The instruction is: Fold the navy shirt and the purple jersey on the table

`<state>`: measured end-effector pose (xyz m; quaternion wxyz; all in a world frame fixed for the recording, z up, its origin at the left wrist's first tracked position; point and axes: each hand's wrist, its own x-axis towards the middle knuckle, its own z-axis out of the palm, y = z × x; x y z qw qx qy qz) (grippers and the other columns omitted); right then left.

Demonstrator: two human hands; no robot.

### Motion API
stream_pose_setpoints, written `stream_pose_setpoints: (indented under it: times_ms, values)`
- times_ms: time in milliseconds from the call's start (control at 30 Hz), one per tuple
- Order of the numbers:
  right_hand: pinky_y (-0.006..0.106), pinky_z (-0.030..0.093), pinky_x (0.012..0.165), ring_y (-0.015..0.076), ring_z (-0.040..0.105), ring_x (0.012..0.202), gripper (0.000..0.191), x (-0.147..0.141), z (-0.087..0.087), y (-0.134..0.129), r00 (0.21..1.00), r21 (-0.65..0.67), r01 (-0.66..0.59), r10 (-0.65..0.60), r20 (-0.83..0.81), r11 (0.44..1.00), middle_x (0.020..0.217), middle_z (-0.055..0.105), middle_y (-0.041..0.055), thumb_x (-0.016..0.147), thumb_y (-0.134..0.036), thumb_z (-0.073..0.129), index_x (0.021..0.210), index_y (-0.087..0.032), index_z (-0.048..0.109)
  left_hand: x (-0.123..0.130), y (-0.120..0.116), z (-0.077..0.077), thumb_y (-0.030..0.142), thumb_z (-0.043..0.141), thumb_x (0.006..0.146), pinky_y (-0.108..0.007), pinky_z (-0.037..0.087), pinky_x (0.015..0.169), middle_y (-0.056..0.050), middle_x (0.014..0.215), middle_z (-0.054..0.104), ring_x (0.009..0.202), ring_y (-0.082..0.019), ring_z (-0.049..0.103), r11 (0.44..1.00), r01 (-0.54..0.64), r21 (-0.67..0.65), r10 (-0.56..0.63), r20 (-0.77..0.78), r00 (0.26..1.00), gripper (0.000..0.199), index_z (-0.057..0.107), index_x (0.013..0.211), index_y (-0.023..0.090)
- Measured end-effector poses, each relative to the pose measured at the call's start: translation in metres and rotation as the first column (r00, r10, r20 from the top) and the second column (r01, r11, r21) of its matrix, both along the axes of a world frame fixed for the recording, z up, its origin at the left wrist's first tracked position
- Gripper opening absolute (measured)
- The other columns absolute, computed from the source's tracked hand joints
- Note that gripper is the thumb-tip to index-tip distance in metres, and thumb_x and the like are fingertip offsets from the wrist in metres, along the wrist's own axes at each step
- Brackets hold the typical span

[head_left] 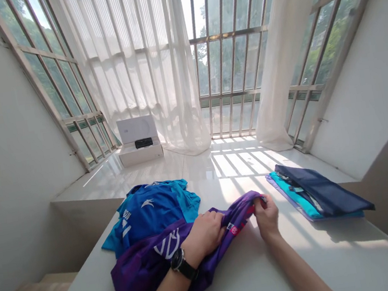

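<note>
A purple shirt [136, 271] with a white print lies across the near part of the white table, partly over a blue shirt [149, 210]. My left hand [207, 233], with a black watch on its wrist, is closed on the purple fabric near the middle. The far right end of the purple shirt is pinched in my right hand [266, 215], which lifts it slightly off the surface. Between both hands the fabric is bunched lengthwise, with a small red and white patch showing.
Folded clothes in navy, turquoise and lilac form a stack [325, 191] at the right. An open white box [141, 154] holding a black item stands on the window ledge [197, 164] at the back left, near the curtains.
</note>
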<state>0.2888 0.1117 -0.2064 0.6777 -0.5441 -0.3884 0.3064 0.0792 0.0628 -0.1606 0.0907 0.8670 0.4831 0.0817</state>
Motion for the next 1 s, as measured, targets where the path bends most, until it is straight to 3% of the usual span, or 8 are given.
stream_pose_setpoints:
  times_ms: [200,467,1000]
  values:
    - [0.029,0.043,0.048,0.0157,0.049,0.051,0.059,-0.01,-0.01,0.003,0.99,0.023,-0.142,0.142,0.0,0.99,0.054,0.055,-0.0031,0.07,-0.08,0.064,0.064,-0.022,0.055,0.01,-0.007,-0.008,0.024,0.047,0.096,-0.041,0.049,0.092,-0.011,0.111,0.065,0.103,-0.028,0.06,0.996,-0.008,0.092,0.011,-0.033,0.999,0.021,0.058,0.113,0.017]
    - [0.032,0.046,0.052,0.0174,0.05,0.052,0.055,-0.016,-0.017,0.004,0.982,-0.013,-0.17,0.168,-0.091,0.985,0.054,0.057,-0.0007,0.066,-0.076,0.068,0.056,-0.024,0.054,0.017,-0.004,-0.015,0.026,0.047,0.095,-0.043,0.051,0.086,-0.01,0.104,0.065,0.095,-0.028,0.06,0.993,0.008,0.117,-0.005,-0.034,0.999,0.018,0.057,0.106,0.017]
    - [0.033,0.047,0.052,0.0178,0.048,0.054,0.047,-0.019,-0.011,-0.007,0.959,-0.047,-0.244,0.234,-0.162,0.969,0.055,0.056,-0.0008,0.069,-0.067,0.068,0.058,-0.023,0.054,0.017,-0.001,-0.012,0.03,0.051,0.092,-0.041,0.049,0.09,-0.01,0.103,0.065,0.096,-0.028,0.061,1.0,-0.008,-0.023,0.009,0.058,0.998,0.018,0.055,0.105,0.018]
